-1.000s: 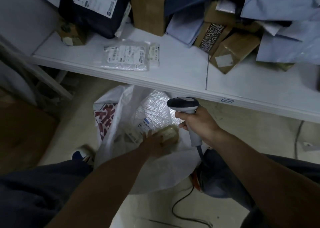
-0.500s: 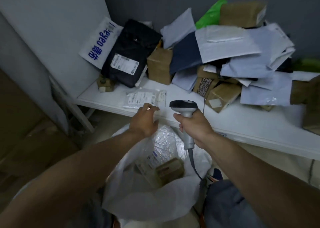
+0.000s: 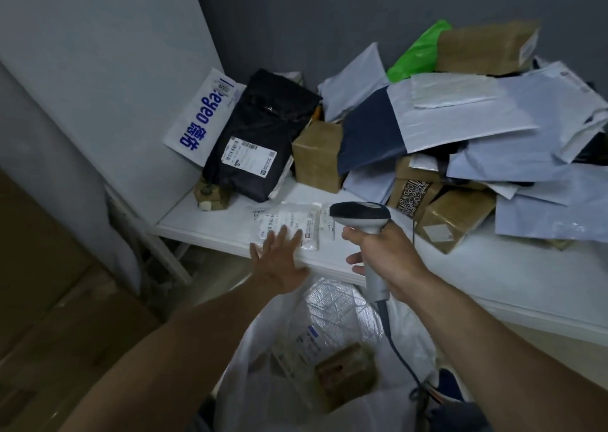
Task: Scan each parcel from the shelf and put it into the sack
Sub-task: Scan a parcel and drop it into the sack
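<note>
**Shelf front: flat parcel under L hand**

Item: flat clear-plastic parcel [image 3: 289, 222] w/ white barcode label, lying on white shelf [image 3: 493, 277] nr front edge.
L hand [image 3: 279, 260]: fingers straight, spread, tips resting on parcel.
R hand [image 3: 385, 254]: wrapped round grey-and-black handheld scanner [image 3: 360, 214], head just right of parcel.
Below shelf: white plastic sack [image 3: 263, 392], mouth open, holds bubble-wrap packet [image 3: 339, 310] + small brown carton [image 3: 345, 369].
Rear of shelf: black poly mailer [image 3: 260, 135], heap of grey mailers [image 3: 477, 119] & cartons.
</note>
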